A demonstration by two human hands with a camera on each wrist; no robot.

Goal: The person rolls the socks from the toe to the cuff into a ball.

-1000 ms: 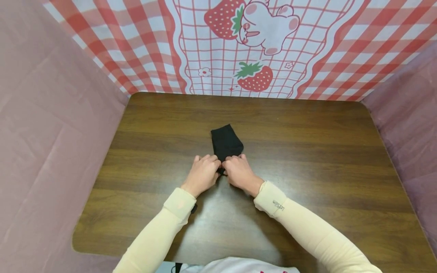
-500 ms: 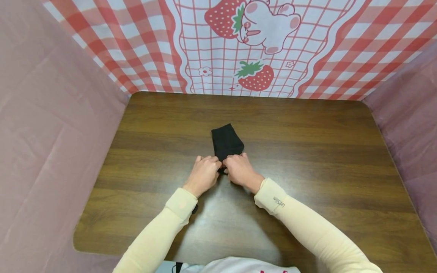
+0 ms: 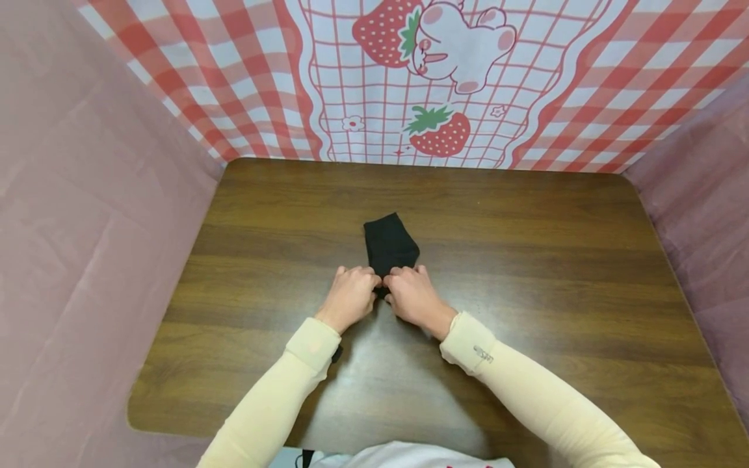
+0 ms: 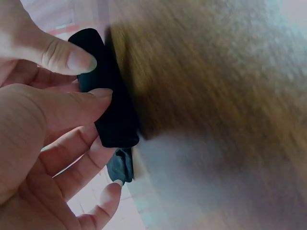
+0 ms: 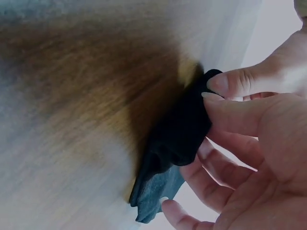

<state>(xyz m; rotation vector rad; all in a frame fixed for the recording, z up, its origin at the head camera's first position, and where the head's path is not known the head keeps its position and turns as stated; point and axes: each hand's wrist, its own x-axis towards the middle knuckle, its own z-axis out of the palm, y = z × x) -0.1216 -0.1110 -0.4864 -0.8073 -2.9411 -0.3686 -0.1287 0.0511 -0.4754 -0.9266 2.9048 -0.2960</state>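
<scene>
A black sock (image 3: pixel 389 242) lies flat on the wooden table, its far part spread out and its near end rolled up. My left hand (image 3: pixel 349 294) and right hand (image 3: pixel 414 294) meet side by side at that near end. Seen from the left wrist, the rolled end (image 4: pixel 108 86) is a thick tube with both thumbs pressed on it and fingers curled beneath. From the right wrist, the right hand (image 5: pixel 254 143) pinches the roll (image 5: pixel 180 127), and the unrolled part trails below it. In the head view, the hands cover most of the roll.
The brown wooden table (image 3: pixel 544 273) has rounded corners. A red checked cloth (image 3: pixel 246 71) with strawberry prints hangs behind its far edge. Pink cloth (image 3: pixel 88 227) hangs at both sides. The person's body is at the near edge.
Little differs: both hands stay at the sock's near end, and the sock keeps its place on the table. Only a slight shift of the whole head view shows.
</scene>
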